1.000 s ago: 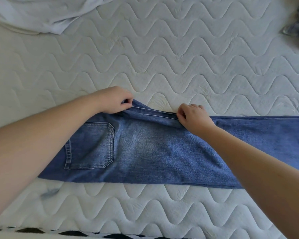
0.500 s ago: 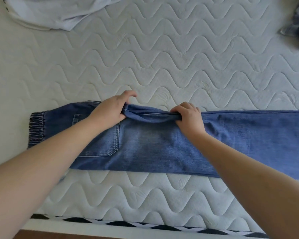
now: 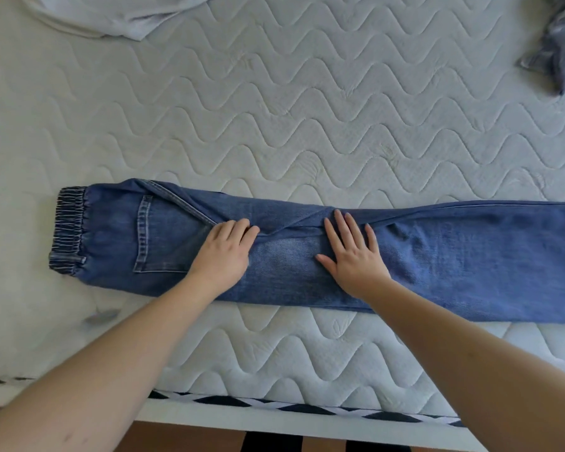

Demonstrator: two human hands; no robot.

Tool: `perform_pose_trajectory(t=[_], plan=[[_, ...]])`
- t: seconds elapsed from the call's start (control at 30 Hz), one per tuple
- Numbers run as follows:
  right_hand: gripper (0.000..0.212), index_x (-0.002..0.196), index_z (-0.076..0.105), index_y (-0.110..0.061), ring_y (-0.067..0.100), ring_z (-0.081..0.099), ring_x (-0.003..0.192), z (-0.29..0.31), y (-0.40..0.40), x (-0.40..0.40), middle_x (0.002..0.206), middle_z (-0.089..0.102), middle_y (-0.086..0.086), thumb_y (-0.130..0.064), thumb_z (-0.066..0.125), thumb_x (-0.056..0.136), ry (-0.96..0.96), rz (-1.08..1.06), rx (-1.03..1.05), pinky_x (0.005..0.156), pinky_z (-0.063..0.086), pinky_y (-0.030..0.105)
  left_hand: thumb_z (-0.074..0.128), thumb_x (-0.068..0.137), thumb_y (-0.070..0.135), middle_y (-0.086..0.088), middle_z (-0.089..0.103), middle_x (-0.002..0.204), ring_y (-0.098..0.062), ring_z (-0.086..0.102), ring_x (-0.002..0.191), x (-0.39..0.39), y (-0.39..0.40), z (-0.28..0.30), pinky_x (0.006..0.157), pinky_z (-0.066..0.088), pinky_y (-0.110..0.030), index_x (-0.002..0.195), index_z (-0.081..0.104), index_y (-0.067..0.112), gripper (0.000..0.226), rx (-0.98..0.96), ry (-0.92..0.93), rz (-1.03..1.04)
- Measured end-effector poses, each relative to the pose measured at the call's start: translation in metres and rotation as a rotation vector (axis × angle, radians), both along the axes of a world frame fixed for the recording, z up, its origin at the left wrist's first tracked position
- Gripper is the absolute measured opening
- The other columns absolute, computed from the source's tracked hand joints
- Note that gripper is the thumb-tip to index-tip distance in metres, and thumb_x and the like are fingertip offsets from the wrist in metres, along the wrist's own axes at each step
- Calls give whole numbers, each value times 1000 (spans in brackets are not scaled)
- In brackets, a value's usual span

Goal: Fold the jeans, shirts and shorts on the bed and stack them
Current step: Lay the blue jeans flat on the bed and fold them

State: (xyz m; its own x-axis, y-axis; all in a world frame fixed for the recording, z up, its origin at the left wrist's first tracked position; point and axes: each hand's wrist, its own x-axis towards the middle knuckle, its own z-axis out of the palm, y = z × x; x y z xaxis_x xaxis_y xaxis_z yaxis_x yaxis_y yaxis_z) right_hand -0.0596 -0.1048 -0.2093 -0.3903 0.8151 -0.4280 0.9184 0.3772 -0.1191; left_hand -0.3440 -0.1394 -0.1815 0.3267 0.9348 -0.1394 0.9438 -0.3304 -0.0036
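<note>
Blue jeans [image 3: 307, 256], folded lengthwise into one long band, stretched flat across the quilted mattress [image 3: 274, 109] under both hands. Elastic waistband [image 3: 69, 230] well out to the left of the left hand, back pocket [image 3: 160, 239] just beside that hand's wrist side, legs running off past the right hand and out of view at the right edge. Diagonal fold of the seat fabric tucked over on the far side, its crease running between the two hands.

Left hand [image 3: 224, 252] palm down on the denim beside the pocket, fingers bent at the tips against the tucked fold; cannot tell whether pinching the cloth or merely pressing it. Right hand [image 3: 353, 256] spread flat, fingers straight and fanned, pressing the denim near the crotch fold, gripping nothing. Hands near each other, apart, a patch of faded denim between them.

Beyond the left hand, far up the mattress, a crumpled white garment [image 3: 111, 14]. Beyond the right hand, at the far right corner, a bunched grey-blue patterned cloth [image 3: 558, 50]. Nearer than both forearms, the mattress edge with black-and-white zigzag trim [image 3: 274, 404].
</note>
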Motion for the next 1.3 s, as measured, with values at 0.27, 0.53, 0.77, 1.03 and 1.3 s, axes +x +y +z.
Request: perform_pose_trajectory(t=[0.27, 0.53, 0.77, 1.03, 1.3], plan=[[76, 155, -10, -25, 20, -16, 150, 9, 5, -14, 163, -17, 1, -64, 10, 94, 4, -60, -89, 120, -4, 52, 61, 93, 17, -14, 57, 121, -33, 55, 102, -6, 9, 16, 81, 52, -45, 129, 61, 9, 37, -161, -135, 28], [19, 102, 63, -15, 24, 56, 92, 40, 10, -32, 102, 59, 3, -26, 48, 98, 380, -505, 194, 80, 41, 38, 57, 96, 24, -3, 59, 119, -27, 55, 111, -24, 60, 29, 90, 46, -43, 122, 62, 17, 27, -360, -278, 149], [24, 98, 61, -9, 16, 73, 88, 40, 36, -44, 100, 72, 9, -33, 61, 96, 1176, -1582, -559, 76, 58, 24, 34, 96, 55, -2, 30, 158, -23, 26, 144, -20, 52, 9, 117, 17, -43, 153, 30, 23, 65, -221, -51, -12], [21, 116, 51, -3, 19, 64, 86, 30, 97, -38, 119, 60, 16, -18, 48, 102, 1397, -1747, -633, 73, 57, 27, 34, 98, 50, -4, 12, 164, -27, 16, 149, -19, 45, -10, 119, 14, -49, 157, 11, 25, 67, -181, 18, -59], [26, 115, 53, -5, 18, 69, 94, 25, 90, -5, 127, 63, 14, -23, 40, 103, 1367, -1785, -592, 81, 56, 27, 22, 100, 49, 7, -7, 164, -28, 2, 151, -15, 40, -24, 114, 9, -65, 149, -20, 40, 65, -191, 55, 55]])
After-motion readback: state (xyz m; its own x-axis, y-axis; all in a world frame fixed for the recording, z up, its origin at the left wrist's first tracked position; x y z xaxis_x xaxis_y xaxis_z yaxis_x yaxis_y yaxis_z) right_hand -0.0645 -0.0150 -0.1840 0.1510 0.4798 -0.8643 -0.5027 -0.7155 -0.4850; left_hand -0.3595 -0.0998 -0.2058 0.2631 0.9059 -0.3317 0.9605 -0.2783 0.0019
